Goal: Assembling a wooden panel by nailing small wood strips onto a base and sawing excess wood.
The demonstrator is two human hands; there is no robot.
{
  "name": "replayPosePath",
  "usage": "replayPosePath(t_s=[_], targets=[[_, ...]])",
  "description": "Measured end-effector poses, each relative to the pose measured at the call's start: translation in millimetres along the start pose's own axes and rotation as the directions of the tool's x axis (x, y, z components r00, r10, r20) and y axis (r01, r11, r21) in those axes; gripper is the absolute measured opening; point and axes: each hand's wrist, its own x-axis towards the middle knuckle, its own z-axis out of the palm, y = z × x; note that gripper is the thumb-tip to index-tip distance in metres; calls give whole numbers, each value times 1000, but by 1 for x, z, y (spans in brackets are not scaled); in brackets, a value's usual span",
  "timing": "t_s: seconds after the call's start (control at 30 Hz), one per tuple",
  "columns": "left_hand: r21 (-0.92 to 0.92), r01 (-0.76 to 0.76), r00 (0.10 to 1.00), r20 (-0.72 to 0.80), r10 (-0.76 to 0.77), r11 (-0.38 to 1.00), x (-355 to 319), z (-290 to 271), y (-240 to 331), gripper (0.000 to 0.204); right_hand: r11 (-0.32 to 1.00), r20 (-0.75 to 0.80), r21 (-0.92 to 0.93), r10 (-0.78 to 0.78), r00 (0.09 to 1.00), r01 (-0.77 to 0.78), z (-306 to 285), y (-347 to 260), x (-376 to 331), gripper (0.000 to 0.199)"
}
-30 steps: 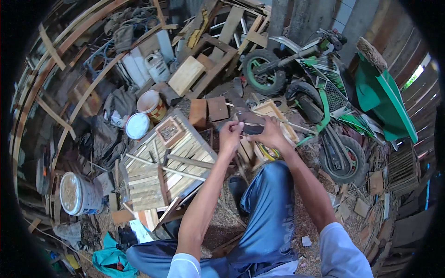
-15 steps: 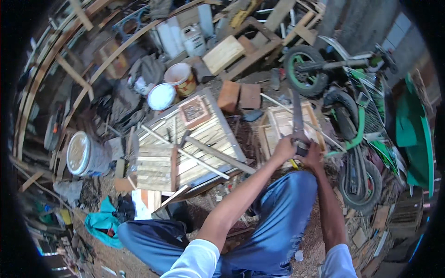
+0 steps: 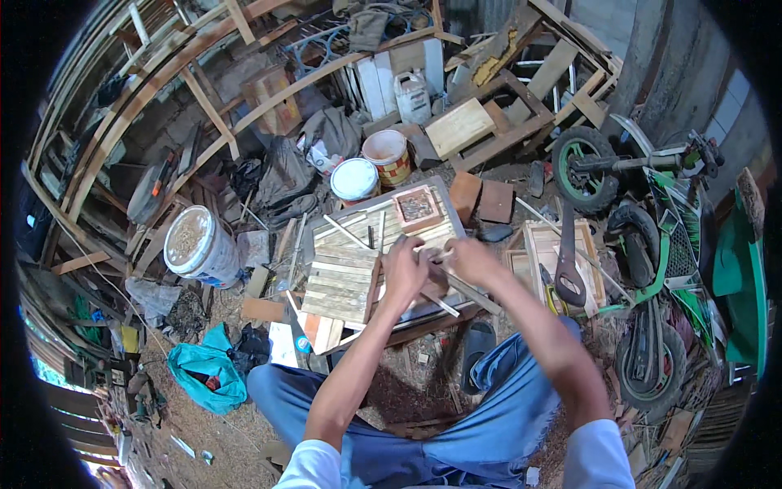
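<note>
Both my hands are over a low work table (image 3: 446, 196) covered with narrow wooden strips. My left hand (image 3: 405, 269) has its fingers curled down beside a slatted wooden panel (image 3: 338, 285). Close by, my right hand (image 3: 472, 259) is closed, fingertips almost meeting the left ones. What the fingers hold, if anything, is hidden. Below them a wooden handle (image 3: 476, 296) and a thin pale strip (image 3: 442, 303) stick out toward me. A box of small pieces (image 3: 417, 207) sits just beyond. The handsaw (image 3: 568, 265) lies on a wooden frame box (image 3: 599, 281) to the right, apart from my hands.
A green off-road motorbike (image 3: 664, 224) stands on the right. Pails, a white-lidded one (image 3: 354, 179) and a large one (image 3: 199, 244), stand beyond and left of the table. A teal bag (image 3: 210, 371) lies near my left knee. Scrap wood lines the back.
The handsaw has left my hands and now lies on the frame box. Both hands have moved left to the work table, and the view has turned left.
</note>
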Motion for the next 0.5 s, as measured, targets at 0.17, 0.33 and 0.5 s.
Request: replayPosePath(t_s=[0.17, 0.33, 0.5], targets=[[167, 22, 1000, -8, -21, 986, -12, -38, -35, 23, 967, -129, -237, -130, 983, 97, 71, -16, 2, 25], [68, 78, 997, -2, -78, 995, -10, -51, -71, 23, 996, -173, -82, 1, 985, -16, 72, -44, 5, 26], [-39, 35, 998, -43, -37, 999, 18, -39, -74, 19, 972, -6, 173, 163, 987, -159, 1, -55, 17, 38]])
